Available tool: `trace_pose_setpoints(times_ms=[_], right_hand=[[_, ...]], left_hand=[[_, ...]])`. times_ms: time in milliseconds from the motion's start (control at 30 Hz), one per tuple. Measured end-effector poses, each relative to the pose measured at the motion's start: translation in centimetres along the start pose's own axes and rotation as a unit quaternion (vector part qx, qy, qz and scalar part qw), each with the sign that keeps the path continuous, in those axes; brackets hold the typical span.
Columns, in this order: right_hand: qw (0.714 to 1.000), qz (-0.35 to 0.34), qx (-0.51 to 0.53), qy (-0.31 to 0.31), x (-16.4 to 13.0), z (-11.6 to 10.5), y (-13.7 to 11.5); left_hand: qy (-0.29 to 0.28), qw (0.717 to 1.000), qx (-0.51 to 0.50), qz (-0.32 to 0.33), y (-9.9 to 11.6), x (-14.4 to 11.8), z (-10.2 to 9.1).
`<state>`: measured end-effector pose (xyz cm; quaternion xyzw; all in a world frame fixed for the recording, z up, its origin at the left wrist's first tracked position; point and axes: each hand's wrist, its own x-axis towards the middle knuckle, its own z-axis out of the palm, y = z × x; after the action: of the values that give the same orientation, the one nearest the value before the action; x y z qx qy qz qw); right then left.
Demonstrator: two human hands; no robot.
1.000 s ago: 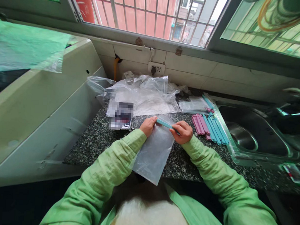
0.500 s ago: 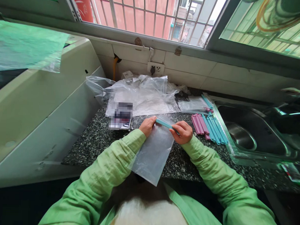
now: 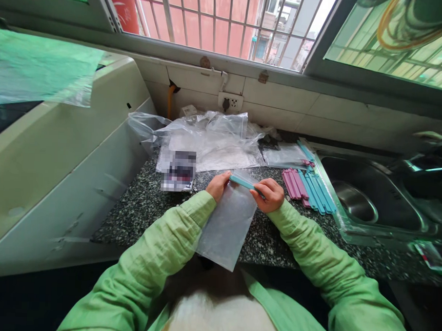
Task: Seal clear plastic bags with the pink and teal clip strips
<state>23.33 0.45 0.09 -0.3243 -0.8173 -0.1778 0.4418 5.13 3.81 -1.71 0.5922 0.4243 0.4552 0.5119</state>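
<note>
A blue bag sealing clip lies across the upper part of a clear plastic bag, which hangs down toward me over the counter's front edge. At the clip's left end my left hand is closed, its thumb near the tip. My right hand pinches the clip's right end, its fingers curled over it and hiding that end. A short strip of the bag shows beyond the clip. Right of my hands lie several pink clips and several blue clips in rows on the counter.
Crumpled plastic bags cover the back of the speckled counter. A blurred-out phone-like item lies at left. Flat clear bags rest behind the clips. A sink is at right, a pale appliance at left.
Both hands keep their hold on the clip and bag with almost no movement. The bag's lower end has shifted very slightly; the view has moved a little.
</note>
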Motion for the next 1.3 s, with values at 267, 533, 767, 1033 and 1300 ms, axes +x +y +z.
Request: trace_pose_setpoints(times_ms=[267,533,767,1033,1300], right_hand=[[1.0,0.011,-0.007,0.002,0.1,-0.1,0.1],[1.0,0.014,-0.026,0.006,0.3,-0.4,0.1],[0.998,0.031,-0.045,-0.008,0.5,-0.7,0.2],[0.999,0.03,-0.02,0.02,0.6,-0.8,0.4],[0.999,0.045,-0.005,0.028,1.1,-1.3,0.1]], left_hand=[[0.017,0.998,0.053,-0.011,0.8,0.0,-0.1],[0.0,0.997,0.08,-0.001,1.1,0.1,-0.2],[0.001,0.995,0.099,0.012,1.5,0.0,-0.1],[-0.003,0.99,0.134,0.035,1.3,0.0,-0.2],[-0.011,0.993,0.109,0.042,1.1,0.0,-0.1]])
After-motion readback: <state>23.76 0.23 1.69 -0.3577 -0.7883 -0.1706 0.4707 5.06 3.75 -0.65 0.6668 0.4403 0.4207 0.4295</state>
